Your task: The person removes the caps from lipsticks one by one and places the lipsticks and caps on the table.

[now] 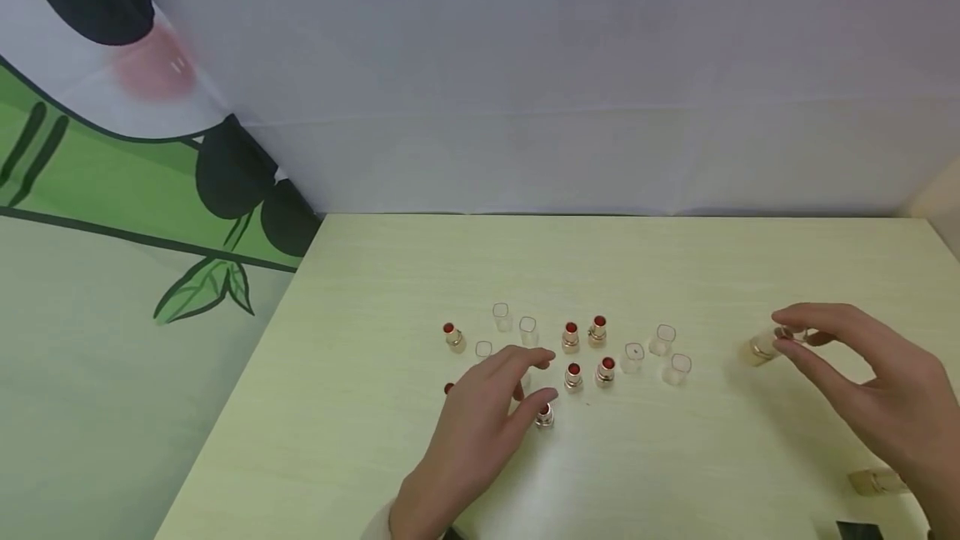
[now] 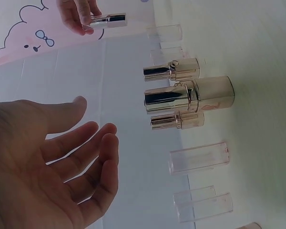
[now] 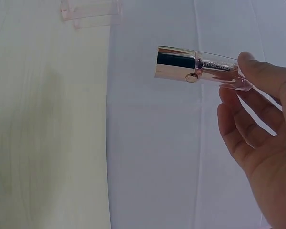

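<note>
My right hand (image 1: 888,382) pinches a lipstick tube (image 3: 176,64) by its clear cap end, between thumb and fingertips. The tube has a shiny gold base and is held above the right of the table in the head view. My left hand (image 1: 480,419) hovers over the middle group, fingers loosely bent, holding nothing. Close to its fingertips stands a red-topped lipstick tube (image 1: 573,376); another lipstick tube (image 1: 544,417) is partly behind its thumb. Several more uncapped lipstick tubes (image 2: 190,98) stand around, and the hand hides part of the group.
Clear caps (image 1: 662,340) stand among the tubes, several on each side. A capped lipstick tube (image 1: 873,482) is near the right forearm, with a dark object (image 1: 858,531) at the bottom edge. A pale cloth (image 1: 562,148) hangs behind the wooden table (image 1: 360,290).
</note>
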Available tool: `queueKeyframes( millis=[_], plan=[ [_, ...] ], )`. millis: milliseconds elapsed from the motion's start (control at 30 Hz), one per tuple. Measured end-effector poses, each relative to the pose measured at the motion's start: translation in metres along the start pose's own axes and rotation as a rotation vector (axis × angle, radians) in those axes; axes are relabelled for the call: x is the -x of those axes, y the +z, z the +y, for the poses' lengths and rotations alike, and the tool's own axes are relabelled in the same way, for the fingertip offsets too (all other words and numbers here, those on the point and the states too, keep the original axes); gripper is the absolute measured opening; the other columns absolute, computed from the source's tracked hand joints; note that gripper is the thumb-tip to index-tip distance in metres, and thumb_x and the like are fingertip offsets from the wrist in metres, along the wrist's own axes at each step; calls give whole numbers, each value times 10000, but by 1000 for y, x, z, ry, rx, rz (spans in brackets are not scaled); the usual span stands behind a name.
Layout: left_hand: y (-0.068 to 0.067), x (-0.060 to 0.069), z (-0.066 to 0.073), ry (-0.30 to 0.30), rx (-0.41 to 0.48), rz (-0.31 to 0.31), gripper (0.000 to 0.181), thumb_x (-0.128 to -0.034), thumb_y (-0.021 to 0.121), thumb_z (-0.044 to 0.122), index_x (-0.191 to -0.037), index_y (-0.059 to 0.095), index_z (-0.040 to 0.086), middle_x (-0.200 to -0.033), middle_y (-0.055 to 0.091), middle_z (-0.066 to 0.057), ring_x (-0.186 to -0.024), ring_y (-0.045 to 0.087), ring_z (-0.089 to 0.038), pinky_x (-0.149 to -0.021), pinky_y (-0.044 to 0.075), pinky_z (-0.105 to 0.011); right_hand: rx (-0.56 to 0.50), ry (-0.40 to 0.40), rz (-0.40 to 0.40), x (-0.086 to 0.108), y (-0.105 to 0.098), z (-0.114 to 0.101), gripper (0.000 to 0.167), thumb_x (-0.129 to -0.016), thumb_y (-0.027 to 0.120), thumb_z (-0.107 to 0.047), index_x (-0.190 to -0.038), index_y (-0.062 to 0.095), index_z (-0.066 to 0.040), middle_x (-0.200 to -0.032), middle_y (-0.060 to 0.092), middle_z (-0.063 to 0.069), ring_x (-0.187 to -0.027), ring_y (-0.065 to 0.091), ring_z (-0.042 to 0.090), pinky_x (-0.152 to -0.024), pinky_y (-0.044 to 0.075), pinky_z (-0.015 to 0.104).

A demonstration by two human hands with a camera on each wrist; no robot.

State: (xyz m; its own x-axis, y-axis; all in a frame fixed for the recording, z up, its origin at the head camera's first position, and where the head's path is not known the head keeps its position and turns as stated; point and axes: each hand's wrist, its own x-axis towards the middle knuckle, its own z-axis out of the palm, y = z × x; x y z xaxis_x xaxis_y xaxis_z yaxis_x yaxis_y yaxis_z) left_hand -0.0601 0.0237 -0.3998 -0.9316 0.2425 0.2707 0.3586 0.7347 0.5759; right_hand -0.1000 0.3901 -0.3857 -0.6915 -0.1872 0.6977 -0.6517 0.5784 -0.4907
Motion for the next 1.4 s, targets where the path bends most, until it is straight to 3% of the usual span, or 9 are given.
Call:
queueKeyframes(
  millis=[233,467,667,833,1100,1400],
  plan=[
    [-1,-3,3,48,-23,-15,348,-969,759,310,-1303,680,258,-1210,721,162,-804,585,-48,-724,463,-177,-34,-112,15,-7,12,-23,592,-987,640,-532,-1004,749,50,-1013,747,-107,-970,593,-113,-903,432,46],
    [0,-7,8,88,-6,-49,361,-989,733,318,-1337,669,251,-1245,733,134,-807,589,-56,-733,468,-178,-21,-105,-25,-6,21,-38,577,-989,621,-554,-1037,764,3,-1014,750,-68,-987,594,-106,-922,440,50],
    [2,-9,13,117,3,-81,389,-997,719,332,-1372,649,257,-1250,730,122,-818,585,-47,-760,474,-175,-47,-122,-33,-5,30,-48,552,-991,628,-539,-1050,765,-8,-1013,752,-41,-988,605,-92,-935,447,60],
    [4,-8,16,163,41,-71,403,-990,729,327,-1377,653,245,-1259,731,110,-867,624,-51,-798,500,-186,-79,-165,-32,-4,38,-57,526,-1002,639,-500,-1046,760,10,-1010,749,-12,-986,623,-65,-941,454,65],
    [7,-7,19,233,95,-88,446,-979,745,297,-1400,630,204,-1239,742,77,-831,642,-80,-773,476,-150,-75,-156,-59,-1,43,-74,517,-1005,629,-503,-1060,759,-5,-1048,745,-39,-1013,645,-55,-961,460,53],
    [14,-4,20,292,73,-112,479,-969,753,332,-1412,627,199,-1281,731,96,-879,660,-17,-830,490,-94,-154,-248,-74,1,55,-92,435,-1018,657,-406,-1061,760,15,-1094,753,13,-1107,655,-9,-1012,459,72]
  ],
)
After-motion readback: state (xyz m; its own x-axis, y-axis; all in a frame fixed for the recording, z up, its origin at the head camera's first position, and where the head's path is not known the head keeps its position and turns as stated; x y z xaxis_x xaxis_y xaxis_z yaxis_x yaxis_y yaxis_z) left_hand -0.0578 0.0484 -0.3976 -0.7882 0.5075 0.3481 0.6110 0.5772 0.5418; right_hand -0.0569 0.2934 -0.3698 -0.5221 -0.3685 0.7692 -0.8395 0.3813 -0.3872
